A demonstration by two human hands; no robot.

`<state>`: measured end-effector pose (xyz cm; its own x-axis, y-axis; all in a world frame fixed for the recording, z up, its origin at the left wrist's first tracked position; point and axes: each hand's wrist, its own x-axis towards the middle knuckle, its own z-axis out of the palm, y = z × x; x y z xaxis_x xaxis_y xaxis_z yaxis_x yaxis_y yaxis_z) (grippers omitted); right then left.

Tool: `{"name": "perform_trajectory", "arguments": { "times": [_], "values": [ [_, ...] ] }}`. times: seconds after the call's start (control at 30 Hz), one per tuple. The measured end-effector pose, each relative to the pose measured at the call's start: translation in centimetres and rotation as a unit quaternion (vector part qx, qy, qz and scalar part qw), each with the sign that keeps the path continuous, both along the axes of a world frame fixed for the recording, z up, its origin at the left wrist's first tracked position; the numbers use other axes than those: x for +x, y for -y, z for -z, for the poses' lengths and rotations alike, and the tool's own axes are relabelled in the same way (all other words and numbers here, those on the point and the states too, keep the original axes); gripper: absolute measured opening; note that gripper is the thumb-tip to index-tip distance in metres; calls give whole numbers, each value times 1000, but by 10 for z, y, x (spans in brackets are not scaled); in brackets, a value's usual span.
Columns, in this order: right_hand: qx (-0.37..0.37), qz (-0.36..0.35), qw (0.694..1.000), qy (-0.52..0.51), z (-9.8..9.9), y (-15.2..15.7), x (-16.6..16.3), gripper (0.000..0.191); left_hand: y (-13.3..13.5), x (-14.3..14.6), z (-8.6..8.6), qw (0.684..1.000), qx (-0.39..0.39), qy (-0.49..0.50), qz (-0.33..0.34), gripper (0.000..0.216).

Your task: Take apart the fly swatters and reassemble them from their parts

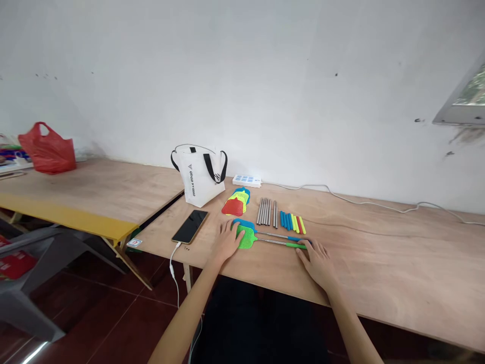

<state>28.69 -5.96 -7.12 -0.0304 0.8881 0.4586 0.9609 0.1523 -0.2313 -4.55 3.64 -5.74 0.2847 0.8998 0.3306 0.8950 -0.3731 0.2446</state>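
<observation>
Two fly swatters lie side by side across the table, one with a green mesh head (247, 238) and one with a blue mesh head (246, 223), partly covered by my fingers. Both have thin metal rods and coloured grips. My left hand (226, 240) rests at their heads, fingers stretched and lying flat. At the grip ends, my right hand (317, 258) touches the tips with its fingers apart. Beyond them are a stack of loose swatter heads in red (233, 206), yellow and blue, a row of metal rods (264, 211), and several coloured grips (292, 222).
A phone (190, 226) on a white cable lies left of my hands. Behind it stands a white bag (200, 177) with black handles, beside a power strip (246, 180) against the wall. A red plastic bag (49, 149) sits on the neighbouring table (113, 187).
</observation>
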Motion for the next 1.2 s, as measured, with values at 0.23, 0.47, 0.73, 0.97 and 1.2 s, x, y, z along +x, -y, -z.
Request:
{"name": "perform_trajectory", "arguments": {
  "times": [0.23,0.47,0.73,0.97,1.2],
  "values": [
    [2,12,1000,29,-2,0,-1,30,1,1,-2,1000,-10,-2,-2,48],
    [-4,17,999,31,-2,0,-2,33,1,0,-2,1000,-7,-5,3,49],
    [-5,20,999,31,-4,1,-4,33,-2,0,3,1000,0,5,5,53],
    [-2,20,999,34,-4,1,-3,34,-2,0,3,1000,1,4,4,52],
    [1,16,999,33,-3,1,-3,34,-2,-1,1,1000,-5,1,4,51]
  ]
}}
